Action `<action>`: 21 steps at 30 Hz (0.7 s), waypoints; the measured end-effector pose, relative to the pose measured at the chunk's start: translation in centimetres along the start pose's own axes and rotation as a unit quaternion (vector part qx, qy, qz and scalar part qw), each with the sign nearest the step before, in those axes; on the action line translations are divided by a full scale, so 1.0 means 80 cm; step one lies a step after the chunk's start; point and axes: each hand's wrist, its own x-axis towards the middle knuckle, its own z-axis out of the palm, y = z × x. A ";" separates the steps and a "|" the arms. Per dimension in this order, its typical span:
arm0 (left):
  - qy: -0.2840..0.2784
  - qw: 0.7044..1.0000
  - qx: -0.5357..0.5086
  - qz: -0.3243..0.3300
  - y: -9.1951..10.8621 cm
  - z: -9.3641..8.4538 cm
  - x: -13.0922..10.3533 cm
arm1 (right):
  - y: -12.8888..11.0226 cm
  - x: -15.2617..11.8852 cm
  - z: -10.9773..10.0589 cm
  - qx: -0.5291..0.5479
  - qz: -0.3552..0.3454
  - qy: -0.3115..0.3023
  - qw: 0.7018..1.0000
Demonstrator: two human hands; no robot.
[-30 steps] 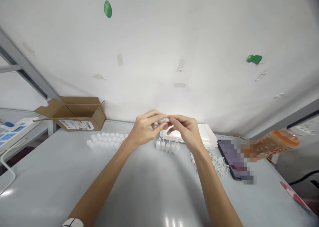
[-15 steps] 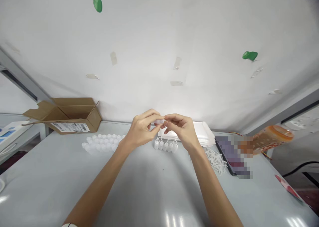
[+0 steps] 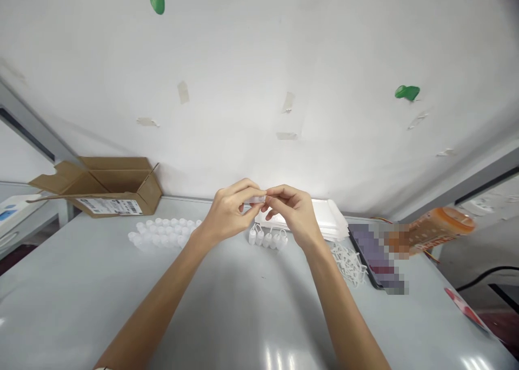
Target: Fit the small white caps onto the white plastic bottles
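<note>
Measured from the row [image 3: 267, 239] of five small white vials with loops on the table [image 3: 227, 310], a white device [image 3: 14, 210] sits farthest left, partly out of view. Next comes an open box [image 3: 115, 189], well left of the row and set behind it, a printed label on its front. The cluster [image 3: 162, 232] of upright translucent pieces lies between box and row, left of the row and level with it.

The left hand [image 3: 229, 213] hangs above and left of the row, thumb and fingers clamped on a clear vial [image 3: 255, 199], which lies sideways in the air above the row. The right hand [image 3: 298, 213], above and right of the row, has its thumb and forefinger pinched on the vial's right end; whether a smaller piece is caught there too, I cannot tell.

A white stack [image 3: 330, 218] lies behind and right of the row. Loose white loops [image 3: 351, 264] lie right of the row and nearer, then a blurred phone [image 3: 371, 256], an orange jar [image 3: 440, 229] beyond it, and, farthest right of the row, a red card [image 3: 466, 308].
</note>
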 end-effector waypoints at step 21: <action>-0.062 0.979 -0.096 -0.171 0.002 -0.018 0.009 | -0.004 0.000 -0.007 -0.117 -0.108 -0.002 0.987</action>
